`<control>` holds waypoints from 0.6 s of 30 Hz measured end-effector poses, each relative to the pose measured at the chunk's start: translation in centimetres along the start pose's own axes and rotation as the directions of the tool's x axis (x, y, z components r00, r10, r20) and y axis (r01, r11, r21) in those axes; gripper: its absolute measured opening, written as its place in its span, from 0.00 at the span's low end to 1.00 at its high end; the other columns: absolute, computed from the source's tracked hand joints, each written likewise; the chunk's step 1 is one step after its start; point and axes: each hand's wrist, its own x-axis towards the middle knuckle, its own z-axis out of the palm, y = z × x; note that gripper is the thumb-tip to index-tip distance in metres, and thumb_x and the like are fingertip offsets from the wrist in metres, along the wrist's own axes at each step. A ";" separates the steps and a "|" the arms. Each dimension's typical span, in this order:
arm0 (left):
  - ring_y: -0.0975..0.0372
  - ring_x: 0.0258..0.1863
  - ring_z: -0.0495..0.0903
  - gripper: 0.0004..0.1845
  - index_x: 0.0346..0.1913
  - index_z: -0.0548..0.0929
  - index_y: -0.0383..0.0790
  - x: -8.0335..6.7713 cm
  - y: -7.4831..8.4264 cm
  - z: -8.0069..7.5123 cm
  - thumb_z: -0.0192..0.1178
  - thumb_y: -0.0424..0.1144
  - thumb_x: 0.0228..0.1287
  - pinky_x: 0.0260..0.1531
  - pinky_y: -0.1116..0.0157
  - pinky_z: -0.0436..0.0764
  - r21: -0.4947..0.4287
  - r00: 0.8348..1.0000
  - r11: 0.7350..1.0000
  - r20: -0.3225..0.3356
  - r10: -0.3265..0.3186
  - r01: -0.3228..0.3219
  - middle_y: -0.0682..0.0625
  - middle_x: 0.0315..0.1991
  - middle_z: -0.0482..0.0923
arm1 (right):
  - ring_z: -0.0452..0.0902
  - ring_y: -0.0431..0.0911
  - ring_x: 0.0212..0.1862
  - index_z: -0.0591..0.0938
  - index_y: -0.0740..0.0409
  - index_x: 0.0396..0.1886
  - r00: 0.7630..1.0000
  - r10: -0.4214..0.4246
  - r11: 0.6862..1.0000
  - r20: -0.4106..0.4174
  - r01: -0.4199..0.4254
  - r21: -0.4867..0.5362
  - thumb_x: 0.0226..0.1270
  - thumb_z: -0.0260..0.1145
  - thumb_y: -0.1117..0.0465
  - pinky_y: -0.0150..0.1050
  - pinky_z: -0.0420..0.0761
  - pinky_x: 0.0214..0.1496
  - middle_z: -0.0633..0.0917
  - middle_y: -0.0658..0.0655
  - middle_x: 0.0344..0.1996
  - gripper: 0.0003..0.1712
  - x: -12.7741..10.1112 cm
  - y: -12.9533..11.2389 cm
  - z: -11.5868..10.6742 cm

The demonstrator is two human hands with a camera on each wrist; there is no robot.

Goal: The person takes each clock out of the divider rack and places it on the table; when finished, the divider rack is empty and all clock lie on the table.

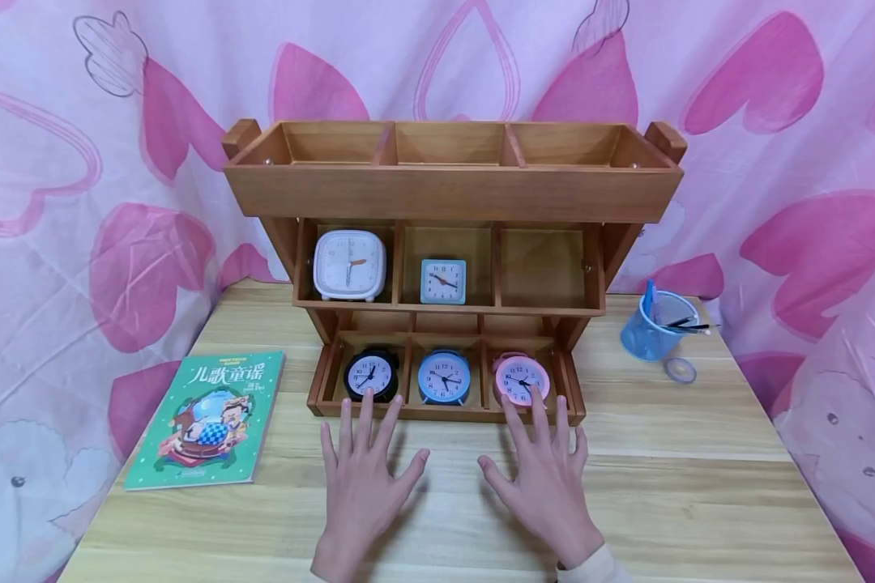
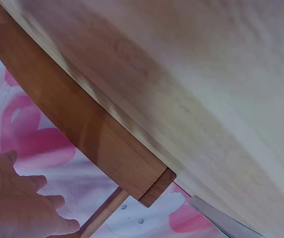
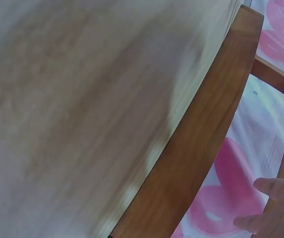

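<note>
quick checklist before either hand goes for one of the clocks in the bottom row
1. Both hands free: left hand and right hand lie flat on the table, fingers spread, holding nothing. ok
2. Bottom row filled: black clock, blue clock and pink clock, one per compartment. ok
3. Clocks upright, faces forward. ok
4. Way to the clocks open: nothing lies between fingertips and the shelf's front edge. ok
5. Free slot in the middle row: right compartment holds nothing. ok
6. Clocks sit loose enough to lift out. cannot tell
</note>
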 end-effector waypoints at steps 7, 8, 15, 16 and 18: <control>0.48 0.77 0.37 0.41 0.75 0.57 0.63 1.0 -0.6 0.0 0.53 0.68 0.60 0.69 0.37 0.37 -0.007 1.000 1.000 0.007 -0.005 0.005 0.47 0.78 0.47 | 0.34 0.68 0.75 0.62 0.40 0.74 0.999 0.019 0.999 0.027 -0.020 0.041 0.57 0.65 0.34 0.76 0.44 0.63 0.46 0.61 0.77 0.47 0.8 0.6 -0.2; 0.47 0.77 0.38 0.41 0.75 0.57 0.62 1.3 -0.7 -0.1 0.53 0.68 0.60 0.69 0.37 0.37 -0.011 1.000 1.000 0.004 -0.004 0.004 0.47 0.78 0.47 | 0.36 0.68 0.74 0.62 0.42 0.74 0.999 0.023 0.998 0.028 -0.025 0.051 0.58 0.66 0.35 0.76 0.46 0.63 0.46 0.61 0.77 0.46 1.0 0.7 -0.2; 0.42 0.75 0.42 0.39 0.74 0.60 0.56 3.0 -2.4 -0.8 0.56 0.63 0.63 0.68 0.36 0.39 -0.060 1.000 0.998 0.021 -0.015 0.017 0.43 0.77 0.46 | 0.41 0.68 0.74 0.60 0.46 0.76 0.996 0.051 0.990 0.067 -0.059 0.125 0.61 0.65 0.38 0.76 0.53 0.62 0.44 0.63 0.77 0.46 2.7 1.9 -0.6; 0.42 0.75 0.42 0.39 0.75 0.60 0.54 3.3 -2.7 -0.9 0.55 0.63 0.64 0.68 0.36 0.39 -0.069 0.999 0.997 0.035 -0.018 0.021 0.43 0.77 0.46 | 0.42 0.68 0.74 0.59 0.46 0.76 0.996 0.050 0.989 0.068 -0.059 0.139 0.61 0.65 0.39 0.76 0.55 0.63 0.44 0.63 0.77 0.47 2.9 2.0 -0.6; 0.41 0.75 0.42 0.39 0.75 0.60 0.50 3.8 -3.5 -1.0 0.53 0.62 0.65 0.68 0.35 0.41 -0.082 0.998 0.996 0.060 -0.025 0.030 0.41 0.77 0.45 | 0.43 0.67 0.73 0.59 0.47 0.76 0.996 0.047 0.985 0.070 -0.057 0.161 0.61 0.66 0.41 0.75 0.57 0.62 0.45 0.63 0.76 0.46 3.3 2.3 -0.6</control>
